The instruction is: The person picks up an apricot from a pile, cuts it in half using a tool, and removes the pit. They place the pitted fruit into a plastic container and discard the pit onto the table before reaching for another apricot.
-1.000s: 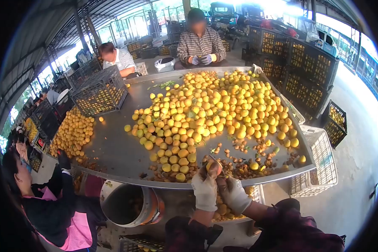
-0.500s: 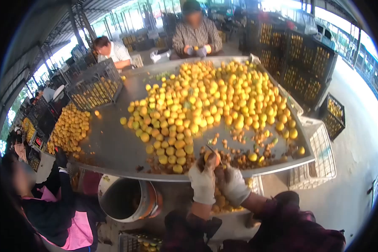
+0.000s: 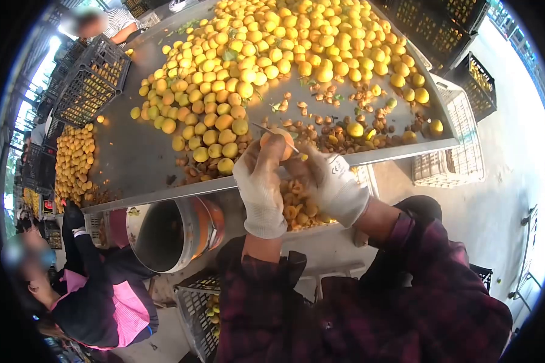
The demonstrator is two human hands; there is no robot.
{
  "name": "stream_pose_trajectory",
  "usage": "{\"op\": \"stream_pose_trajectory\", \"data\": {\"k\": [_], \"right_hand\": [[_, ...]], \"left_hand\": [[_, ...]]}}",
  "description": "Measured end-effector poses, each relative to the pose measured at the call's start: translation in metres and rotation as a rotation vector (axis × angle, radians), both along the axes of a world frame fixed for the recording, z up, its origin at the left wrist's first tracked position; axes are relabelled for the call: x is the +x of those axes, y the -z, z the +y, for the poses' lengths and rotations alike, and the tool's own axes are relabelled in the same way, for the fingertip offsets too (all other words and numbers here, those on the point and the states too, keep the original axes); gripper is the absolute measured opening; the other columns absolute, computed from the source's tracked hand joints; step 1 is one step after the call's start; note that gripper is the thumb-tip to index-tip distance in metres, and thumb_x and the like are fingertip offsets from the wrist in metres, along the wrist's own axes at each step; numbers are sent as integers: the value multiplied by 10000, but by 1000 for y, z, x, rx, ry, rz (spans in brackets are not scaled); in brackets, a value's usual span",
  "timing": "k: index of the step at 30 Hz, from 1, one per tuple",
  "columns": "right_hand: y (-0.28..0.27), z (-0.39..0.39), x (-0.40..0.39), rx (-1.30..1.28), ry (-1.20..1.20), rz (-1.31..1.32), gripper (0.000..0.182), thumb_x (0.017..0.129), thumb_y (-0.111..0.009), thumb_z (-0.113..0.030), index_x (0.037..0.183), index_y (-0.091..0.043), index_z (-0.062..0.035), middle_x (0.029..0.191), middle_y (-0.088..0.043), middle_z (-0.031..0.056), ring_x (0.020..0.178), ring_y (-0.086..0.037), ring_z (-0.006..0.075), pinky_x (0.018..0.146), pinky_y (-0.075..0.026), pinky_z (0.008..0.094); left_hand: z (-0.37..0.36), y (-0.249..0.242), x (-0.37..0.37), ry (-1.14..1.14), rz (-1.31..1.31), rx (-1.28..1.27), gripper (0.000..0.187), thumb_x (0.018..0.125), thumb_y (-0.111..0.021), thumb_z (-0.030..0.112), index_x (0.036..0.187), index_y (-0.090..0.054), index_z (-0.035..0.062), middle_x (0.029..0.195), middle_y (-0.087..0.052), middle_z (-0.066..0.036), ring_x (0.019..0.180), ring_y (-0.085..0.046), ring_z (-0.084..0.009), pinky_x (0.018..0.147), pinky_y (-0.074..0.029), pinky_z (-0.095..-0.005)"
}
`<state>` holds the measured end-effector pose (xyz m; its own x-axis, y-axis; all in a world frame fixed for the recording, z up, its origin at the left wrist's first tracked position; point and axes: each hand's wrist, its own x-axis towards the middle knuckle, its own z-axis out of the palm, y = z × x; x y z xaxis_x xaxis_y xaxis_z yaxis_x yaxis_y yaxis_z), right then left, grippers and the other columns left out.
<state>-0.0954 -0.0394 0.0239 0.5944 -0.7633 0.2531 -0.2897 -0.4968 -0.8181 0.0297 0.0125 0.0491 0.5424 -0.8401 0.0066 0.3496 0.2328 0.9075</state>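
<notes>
My left hand (image 3: 260, 187), in a white glove with brown-stained fingers, is closed round an orange fruit (image 3: 278, 144) above the metal table's front edge. A thin blade (image 3: 274, 132) crosses the fruit. My right hand (image 3: 336, 187), gloved too, has its fingers closed at the blade's right end; its grip is partly hidden. A small yellow piece (image 3: 303, 156) shows by its fingertips. Beyond my hands lie a large pile of yellow-orange fruit (image 3: 248, 54) and brown scraps (image 3: 321, 133). Cut fruit (image 3: 297, 209) sits in a crate below my hands.
A bucket (image 3: 191, 233) stands under the table edge (image 3: 406, 151). At the left, a person in black and pink (image 3: 103, 296) reaches toward another fruit pile (image 3: 72, 157). White crates (image 3: 460, 142) stand to the right, a black crate (image 3: 200, 314) below, and another person (image 3: 112, 25) sits at upper left.
The view has tilted down and come closer to my hands. The person across the table is out of frame. My left hand still holds the orange fruit, and the blade now shows more clearly.
</notes>
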Motion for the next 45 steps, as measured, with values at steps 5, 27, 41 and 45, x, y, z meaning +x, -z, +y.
{"op": "stream_pose_trajectory", "data": {"k": [5,27,41,45], "right_hand": [[7,-1,-1,-18,-67,-27,353,985,-595,-205,1284,-484,-54,814,-688,192,779,-690,382,617,-525,449],[-15,-19,-16,274,-264,184,314,941,-687,-300,867,-651,3,724,-665,141,638,-659,274,557,-478,349],[-47,-24,-8,1087,-152,-388,208,887,-705,-212,996,-664,-40,769,-628,-9,604,-547,54,527,-399,202],[-41,-20,-20,1157,-165,-473,183,885,-701,-177,994,-662,-36,631,-566,-31,420,-406,33,395,-284,202]], "left_hand": [[-13,16,4,-124,-58,19,384,975,-566,317,982,-629,-62,898,-660,-134,681,-660,-231,671,-535,-330],[11,50,64,-238,-343,-91,377,923,-508,222,1130,-558,-89,1151,-625,-247,858,-694,-379,765,-587,-457],[14,4,-1,200,-645,76,597,843,-562,102,1414,-438,-21,1003,-670,-155,844,-658,-217,788,-514,-325],[15,-2,0,297,-421,110,570,825,-560,104,1377,-491,-21,1042,-671,-141,835,-646,-182,779,-513,-309]]}}
